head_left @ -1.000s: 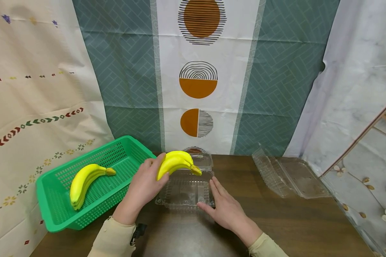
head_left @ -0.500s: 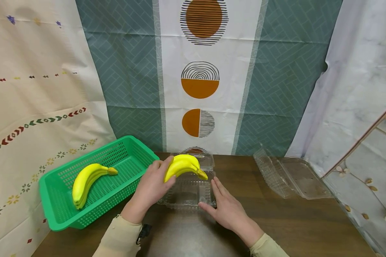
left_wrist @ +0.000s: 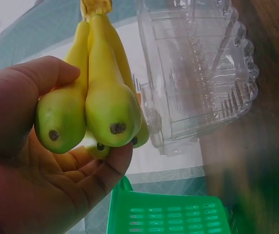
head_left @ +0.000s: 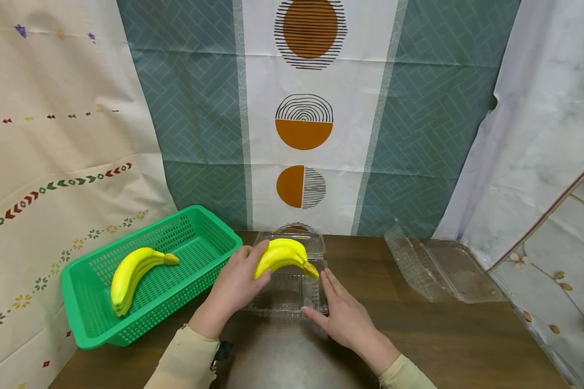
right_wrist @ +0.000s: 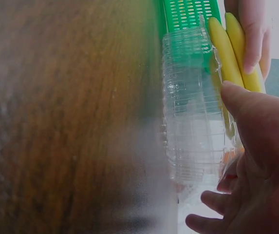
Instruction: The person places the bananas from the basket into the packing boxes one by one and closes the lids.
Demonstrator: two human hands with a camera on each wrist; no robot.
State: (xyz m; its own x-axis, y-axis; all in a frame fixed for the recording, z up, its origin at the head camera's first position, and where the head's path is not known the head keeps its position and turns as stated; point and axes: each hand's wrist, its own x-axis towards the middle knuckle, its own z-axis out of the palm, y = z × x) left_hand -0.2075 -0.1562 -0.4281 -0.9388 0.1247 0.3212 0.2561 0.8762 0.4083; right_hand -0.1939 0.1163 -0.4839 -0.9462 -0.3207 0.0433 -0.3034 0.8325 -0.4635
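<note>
My left hand (head_left: 239, 281) grips a bunch of yellow bananas (head_left: 286, 255) by its blossom ends, the stem pointing right. In the left wrist view the thumb and fingers wrap round the bananas (left_wrist: 111, 105), whose greenish tips face the camera. Beneath the bunch stands a clear plastic clamshell box (head_left: 284, 294), its lid raised at the back. The bunch is held over the box's open base. My right hand (head_left: 345, 313) rests against the box's right side with fingers extended. In the right wrist view its thumb lies at the rim of the box (right_wrist: 193, 112).
At the left a green plastic basket (head_left: 160, 302) holds another bunch of bananas (head_left: 135, 275). A second clear clamshell box (head_left: 459, 270) lies opened at the right on the brown wooden table (head_left: 418, 340). Patterned cloths (head_left: 199, 108) hang behind and at the sides.
My left hand has moved the bananas rightward and slightly down over the box. My right hand stays at the box's right side. The head view has shifted slightly.
</note>
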